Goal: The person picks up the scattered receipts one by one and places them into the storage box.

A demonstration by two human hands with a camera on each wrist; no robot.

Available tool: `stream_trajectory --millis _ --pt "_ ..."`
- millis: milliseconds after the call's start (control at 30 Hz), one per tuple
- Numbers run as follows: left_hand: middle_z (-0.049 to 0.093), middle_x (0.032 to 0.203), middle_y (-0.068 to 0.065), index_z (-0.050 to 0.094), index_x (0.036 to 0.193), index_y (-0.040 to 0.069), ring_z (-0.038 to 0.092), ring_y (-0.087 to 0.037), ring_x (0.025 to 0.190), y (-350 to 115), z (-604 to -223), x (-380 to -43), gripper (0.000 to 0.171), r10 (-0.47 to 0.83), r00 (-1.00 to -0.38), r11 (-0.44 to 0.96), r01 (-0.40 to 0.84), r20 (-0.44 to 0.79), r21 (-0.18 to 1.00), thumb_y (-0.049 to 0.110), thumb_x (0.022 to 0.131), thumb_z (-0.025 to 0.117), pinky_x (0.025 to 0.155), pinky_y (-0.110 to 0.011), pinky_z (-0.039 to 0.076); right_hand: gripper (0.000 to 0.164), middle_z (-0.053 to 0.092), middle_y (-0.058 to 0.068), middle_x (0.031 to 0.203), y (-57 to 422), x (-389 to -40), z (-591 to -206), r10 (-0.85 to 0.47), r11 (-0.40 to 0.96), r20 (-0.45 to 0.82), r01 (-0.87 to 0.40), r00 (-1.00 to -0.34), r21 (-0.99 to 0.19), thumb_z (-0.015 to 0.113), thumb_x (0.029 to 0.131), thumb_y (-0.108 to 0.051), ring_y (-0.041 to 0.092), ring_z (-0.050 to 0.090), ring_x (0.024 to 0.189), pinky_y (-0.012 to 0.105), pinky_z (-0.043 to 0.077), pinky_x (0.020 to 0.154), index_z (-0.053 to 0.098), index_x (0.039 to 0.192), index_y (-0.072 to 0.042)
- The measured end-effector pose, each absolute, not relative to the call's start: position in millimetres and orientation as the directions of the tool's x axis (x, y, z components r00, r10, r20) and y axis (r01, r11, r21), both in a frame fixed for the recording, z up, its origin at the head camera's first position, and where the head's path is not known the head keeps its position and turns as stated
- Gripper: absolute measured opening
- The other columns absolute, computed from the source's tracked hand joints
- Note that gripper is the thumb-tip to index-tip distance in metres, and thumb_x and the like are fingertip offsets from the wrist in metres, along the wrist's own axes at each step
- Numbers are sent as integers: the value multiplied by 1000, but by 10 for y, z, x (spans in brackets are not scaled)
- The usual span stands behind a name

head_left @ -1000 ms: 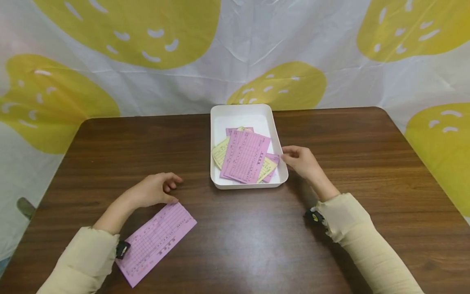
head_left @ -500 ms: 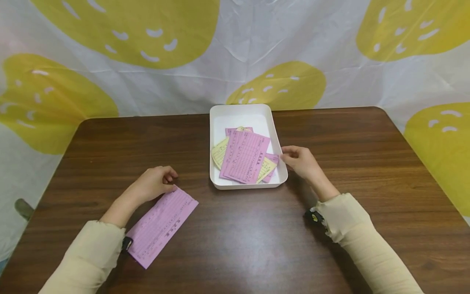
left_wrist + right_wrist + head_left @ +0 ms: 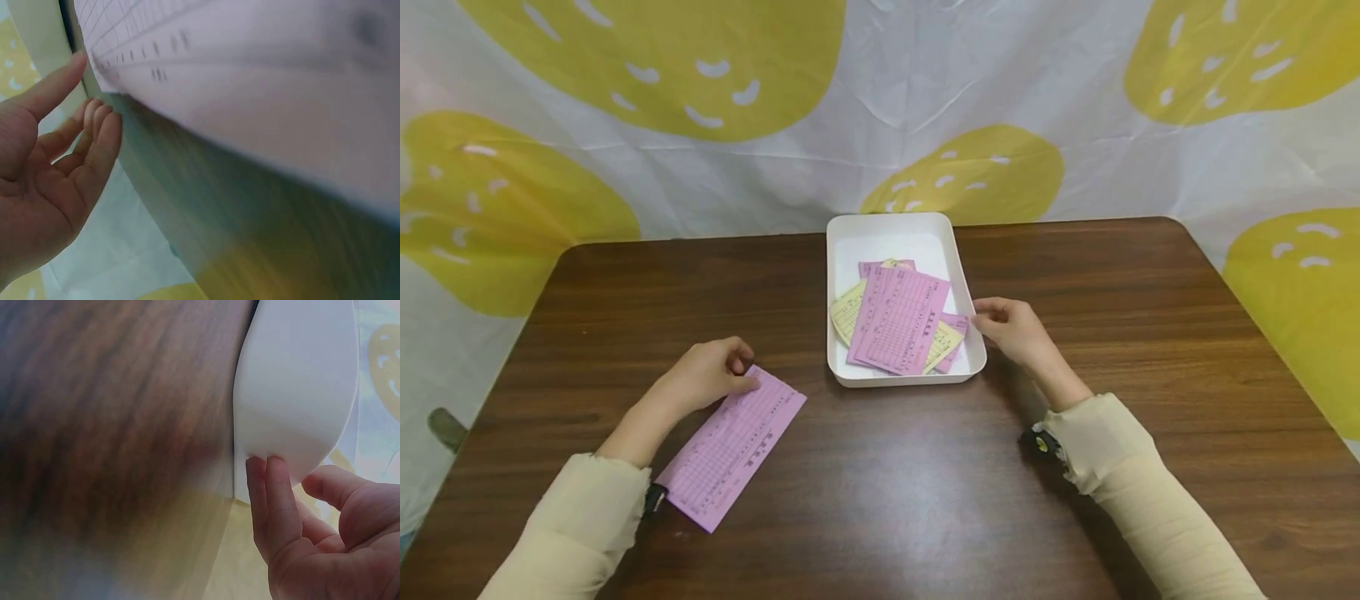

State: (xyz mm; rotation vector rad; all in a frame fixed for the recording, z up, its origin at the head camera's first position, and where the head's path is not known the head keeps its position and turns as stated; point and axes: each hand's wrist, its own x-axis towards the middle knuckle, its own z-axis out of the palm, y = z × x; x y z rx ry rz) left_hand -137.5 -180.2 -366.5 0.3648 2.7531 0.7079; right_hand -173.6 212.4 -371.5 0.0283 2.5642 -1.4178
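Observation:
My left hand (image 3: 711,372) pinches a pink printed form slip (image 3: 730,458) at its far corner, thumb on top. The slip slants toward my left sleeve, and in the left wrist view its printed face (image 3: 250,75) stretches close to the camera over the table. At the back middle of the table stands a white rectangular tray (image 3: 887,233). Several pink slips (image 3: 906,321) and yellow slips (image 3: 847,310) lie overlapping inside it. My right hand (image 3: 1015,327) touches the tray's right side, with nearly straight fingertips on the outer wall (image 3: 294,394) and the thumb at the rim.
A dark brown wooden table (image 3: 880,492) carries everything. Close behind it hangs a white curtain (image 3: 925,75) with yellow fruit-like shapes. Each wrist bears a small black device, the right one (image 3: 1041,443) beside the cuff.
My left hand has moved slightly left and away from me, bringing the pink slip farther up the table toward the tray. My right hand and the tray have stayed in place.

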Motion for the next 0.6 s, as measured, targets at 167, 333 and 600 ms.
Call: stream_trajectory --millis 167,333,600 --pt "61 86 -11 54 114 -8 56 -19 75 -1853 -3627 -1304 51 303 -905 866 130 -298 483 19 78 77 67 -29 47 39 61 32 117 2129 -1743 -3699 -80 549 -193 119 -978 -828 50 96 -8 15 61 89 13 54 71 52 129 12" --pt "64 87 -12 54 115 -9 57 -20 77 -1863 -3603 -1288 48 283 -911 869 111 -299 483 14 79 75 68 -31 48 38 61 31 117 2138 -1748 -3702 -79 559 -194 117 -978 -821 49 96 -9 16 61 90 14 54 71 52 129 11" --pt "68 91 -15 59 113 -9 61 -24 83 -1875 -3619 -1364 41 254 -929 871 98 -270 481 11 81 73 74 -35 51 39 61 31 117 2135 -1743 -3729 -76 571 -189 112 -979 -813 50 96 -9 20 61 94 12 52 70 52 129 10"
